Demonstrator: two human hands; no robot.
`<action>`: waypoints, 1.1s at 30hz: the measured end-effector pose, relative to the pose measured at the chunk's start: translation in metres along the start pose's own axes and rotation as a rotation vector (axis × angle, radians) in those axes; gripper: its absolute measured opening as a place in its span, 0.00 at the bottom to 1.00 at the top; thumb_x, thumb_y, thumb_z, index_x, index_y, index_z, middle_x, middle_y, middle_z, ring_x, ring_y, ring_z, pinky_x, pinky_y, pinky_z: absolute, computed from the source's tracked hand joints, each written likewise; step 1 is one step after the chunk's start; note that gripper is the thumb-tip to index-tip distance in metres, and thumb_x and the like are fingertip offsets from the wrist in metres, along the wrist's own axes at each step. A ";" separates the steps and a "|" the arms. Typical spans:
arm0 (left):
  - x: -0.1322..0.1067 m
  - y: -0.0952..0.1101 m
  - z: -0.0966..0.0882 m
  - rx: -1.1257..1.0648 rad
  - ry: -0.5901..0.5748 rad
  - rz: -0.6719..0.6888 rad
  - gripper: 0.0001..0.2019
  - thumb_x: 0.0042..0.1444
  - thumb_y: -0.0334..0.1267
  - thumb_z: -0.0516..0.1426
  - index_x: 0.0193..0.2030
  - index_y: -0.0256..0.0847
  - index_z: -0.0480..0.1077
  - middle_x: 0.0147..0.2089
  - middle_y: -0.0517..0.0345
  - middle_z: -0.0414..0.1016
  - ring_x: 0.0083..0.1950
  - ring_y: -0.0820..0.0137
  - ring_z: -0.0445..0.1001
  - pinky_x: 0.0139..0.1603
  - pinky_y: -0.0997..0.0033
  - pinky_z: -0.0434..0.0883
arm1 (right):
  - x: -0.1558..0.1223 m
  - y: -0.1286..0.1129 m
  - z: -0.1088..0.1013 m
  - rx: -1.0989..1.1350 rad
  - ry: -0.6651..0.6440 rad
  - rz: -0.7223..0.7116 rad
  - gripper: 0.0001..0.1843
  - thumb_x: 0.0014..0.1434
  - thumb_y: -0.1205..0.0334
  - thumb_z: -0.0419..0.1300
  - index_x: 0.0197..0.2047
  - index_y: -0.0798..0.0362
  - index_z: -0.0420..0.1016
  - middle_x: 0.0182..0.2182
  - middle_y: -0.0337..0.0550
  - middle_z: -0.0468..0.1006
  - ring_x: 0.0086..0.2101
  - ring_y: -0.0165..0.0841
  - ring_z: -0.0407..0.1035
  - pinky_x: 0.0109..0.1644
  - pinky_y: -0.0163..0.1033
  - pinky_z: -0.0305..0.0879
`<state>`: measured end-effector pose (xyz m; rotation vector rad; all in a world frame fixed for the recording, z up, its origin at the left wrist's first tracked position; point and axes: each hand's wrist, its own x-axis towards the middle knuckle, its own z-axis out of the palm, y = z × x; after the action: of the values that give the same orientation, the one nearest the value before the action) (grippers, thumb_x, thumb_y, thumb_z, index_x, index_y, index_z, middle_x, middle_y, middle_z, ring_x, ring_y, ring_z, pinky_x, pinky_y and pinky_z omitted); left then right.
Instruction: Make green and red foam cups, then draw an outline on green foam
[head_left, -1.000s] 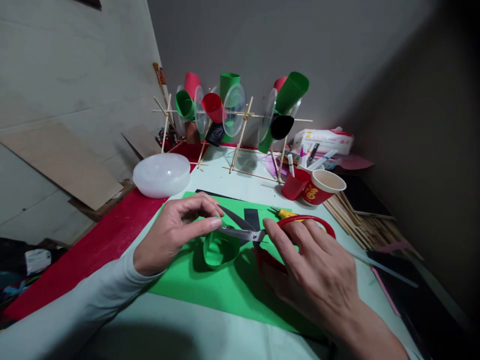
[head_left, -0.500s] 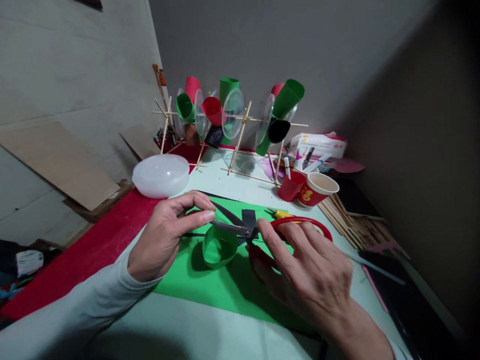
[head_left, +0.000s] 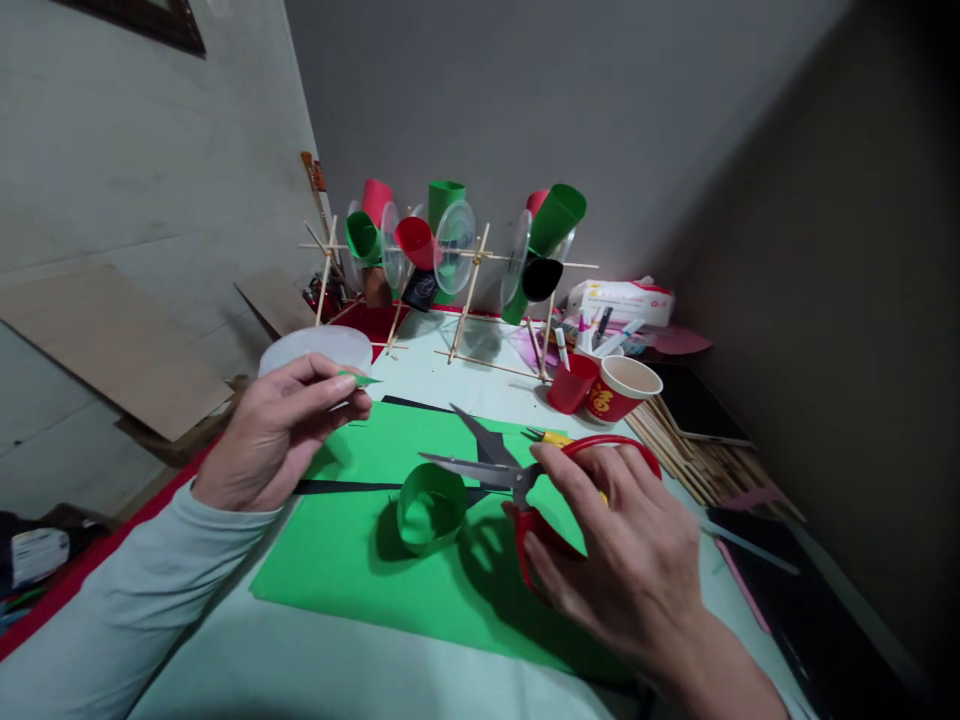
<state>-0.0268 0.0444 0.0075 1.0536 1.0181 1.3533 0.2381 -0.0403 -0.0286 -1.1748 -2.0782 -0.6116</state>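
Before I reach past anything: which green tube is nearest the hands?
The short green ring on the green sheet, near the scissors. The other green tubes are up on the stick frame, farther back.

The left forearm [head_left: 150, 590] is being angled inward from the lower left, and the left hand [head_left: 262, 435] is being held up with thumb [head_left: 326, 393] and index finger [head_left: 311, 366] being pinched together. The right hand [head_left: 637, 530] is being held back upward, its fingers [head_left: 574, 485] being bent and parted from the right thumb [head_left: 551, 575], while the right wrist [head_left: 694, 635] is being angled in from the lower right.
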 end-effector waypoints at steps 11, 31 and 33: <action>-0.007 0.002 0.003 -0.040 -0.201 0.017 0.10 0.47 0.33 0.63 0.27 0.39 0.63 0.33 0.56 0.79 0.22 0.74 0.71 0.23 0.76 0.64 | -0.002 0.014 0.008 0.120 -0.001 0.125 0.19 0.59 0.65 0.58 0.54 0.60 0.70 0.37 0.51 0.73 0.36 0.42 0.69 0.35 0.44 0.66; -0.046 0.032 -0.039 0.119 -0.566 -0.071 0.09 0.63 0.39 0.56 0.40 0.38 0.78 0.12 0.69 0.51 0.13 0.80 0.49 0.17 0.82 0.53 | -0.003 0.016 0.011 0.167 0.031 0.204 0.17 0.58 0.66 0.58 0.51 0.52 0.69 0.35 0.46 0.76 0.36 0.41 0.72 0.37 0.43 0.67; -0.061 0.036 -0.052 0.178 -0.563 -0.066 0.06 0.60 0.39 0.59 0.38 0.41 0.77 0.16 0.62 0.68 0.16 0.77 0.59 0.17 0.82 0.59 | -0.004 0.016 0.012 0.175 0.031 0.194 0.17 0.58 0.66 0.58 0.51 0.53 0.69 0.35 0.45 0.76 0.36 0.40 0.72 0.37 0.43 0.68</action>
<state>-0.0851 -0.0182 0.0280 1.4177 0.7453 0.8440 0.2494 -0.0269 -0.0383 -1.2374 -1.9209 -0.3471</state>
